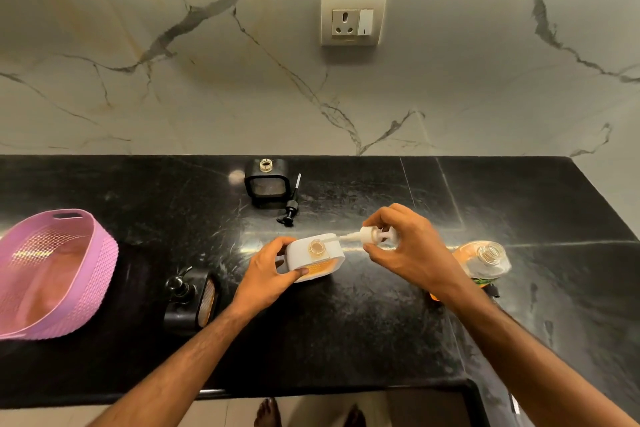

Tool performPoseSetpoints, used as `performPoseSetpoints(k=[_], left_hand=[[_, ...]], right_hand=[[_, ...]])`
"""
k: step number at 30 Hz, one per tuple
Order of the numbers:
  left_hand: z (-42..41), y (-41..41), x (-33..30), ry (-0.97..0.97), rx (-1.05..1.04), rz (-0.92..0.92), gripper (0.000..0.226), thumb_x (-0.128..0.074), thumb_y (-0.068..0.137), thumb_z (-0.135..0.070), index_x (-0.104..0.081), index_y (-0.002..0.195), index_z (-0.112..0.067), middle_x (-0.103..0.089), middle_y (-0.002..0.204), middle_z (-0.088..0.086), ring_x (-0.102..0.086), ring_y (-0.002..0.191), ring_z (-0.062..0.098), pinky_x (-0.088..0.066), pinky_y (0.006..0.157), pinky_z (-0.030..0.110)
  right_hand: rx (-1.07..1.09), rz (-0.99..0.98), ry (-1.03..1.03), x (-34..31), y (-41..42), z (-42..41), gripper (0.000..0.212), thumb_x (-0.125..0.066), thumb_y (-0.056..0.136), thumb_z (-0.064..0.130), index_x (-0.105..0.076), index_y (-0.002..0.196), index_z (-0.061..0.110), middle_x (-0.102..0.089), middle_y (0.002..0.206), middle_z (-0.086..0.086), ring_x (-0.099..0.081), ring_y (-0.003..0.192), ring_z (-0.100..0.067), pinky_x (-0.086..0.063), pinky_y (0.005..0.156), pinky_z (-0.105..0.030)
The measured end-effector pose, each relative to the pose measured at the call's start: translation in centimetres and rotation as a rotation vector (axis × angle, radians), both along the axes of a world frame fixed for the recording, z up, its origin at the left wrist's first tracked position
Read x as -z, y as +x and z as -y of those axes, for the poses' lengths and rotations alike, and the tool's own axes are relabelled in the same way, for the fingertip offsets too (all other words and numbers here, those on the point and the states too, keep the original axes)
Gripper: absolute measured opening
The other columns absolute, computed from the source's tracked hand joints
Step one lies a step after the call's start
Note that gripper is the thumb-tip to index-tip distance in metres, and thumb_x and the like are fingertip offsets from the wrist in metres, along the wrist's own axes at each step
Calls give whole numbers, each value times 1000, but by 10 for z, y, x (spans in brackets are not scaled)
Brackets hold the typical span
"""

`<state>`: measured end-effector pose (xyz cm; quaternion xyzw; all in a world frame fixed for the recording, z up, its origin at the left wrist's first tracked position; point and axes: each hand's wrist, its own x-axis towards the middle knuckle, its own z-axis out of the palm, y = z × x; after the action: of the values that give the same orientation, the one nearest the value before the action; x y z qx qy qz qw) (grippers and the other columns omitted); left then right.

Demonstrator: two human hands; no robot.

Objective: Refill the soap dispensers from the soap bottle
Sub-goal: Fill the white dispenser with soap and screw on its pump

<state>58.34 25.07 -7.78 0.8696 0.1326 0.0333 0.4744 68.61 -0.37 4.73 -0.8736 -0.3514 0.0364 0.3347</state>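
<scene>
Holding now: your left hand wraps the white soap dispenser at frame centre, on the black tabletop; right hand pinches its white pump head, dip tube toward the open neck.
Handling: dispenser looks like light, stiff plastic, probably slick if soapy; steady it by the side walls.
Pump: thin tube likely bends; hold the collar.
Soap bottle: uncapped, lower right, behind your right wrist; easily tipped.
Others: open black dispenser above centre, closed one lower left.
</scene>
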Motion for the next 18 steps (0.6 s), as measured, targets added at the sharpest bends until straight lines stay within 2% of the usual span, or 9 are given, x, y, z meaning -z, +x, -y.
performPoseSetpoints(k=[3, 9, 13, 18], left_hand=[[1, 0, 1, 28, 8, 10, 53, -86, 77, -30, -58, 123, -28, -62, 126, -12, -57, 119, 6, -47, 97, 19], [7, 1, -5, 58, 39, 15, 53, -86, 77, -32, -57, 121, -29, -62, 122, -17, -56, 116, -1, -43, 90, 8], [12, 1, -12, 47, 40, 29, 51, -86, 77, -32, -54, 117, -35, -57, 114, -29, -54, 110, -10, -43, 85, 6], [15, 2, -15, 21, 47, 44, 53, -86, 77, -33, -58, 122, -27, -63, 123, -13, -57, 115, 1, -49, 92, 17]], right_hand=[[-25, -11, -28, 3, 1, -5, 25, -81, 81, 20, -67, 101, 25, -56, 96, 11, -53, 86, -4, -41, 73, -12], [-73, -36, -85, 8, 0, -24, 28, -81, 81, 20, -69, 106, 21, -52, 100, 8, -53, 88, -9, -48, 74, -24], [-70, -84, -42, 14, 0, -36, 29, -82, 77, 18, -64, 101, 22, -55, 98, 9, -54, 88, -9, -50, 75, -29], [-29, -152, 7, 24, 2, -42, 30, -85, 77, 20, -65, 100, 22, -57, 96, 11, -53, 89, -8, -46, 75, -23]])
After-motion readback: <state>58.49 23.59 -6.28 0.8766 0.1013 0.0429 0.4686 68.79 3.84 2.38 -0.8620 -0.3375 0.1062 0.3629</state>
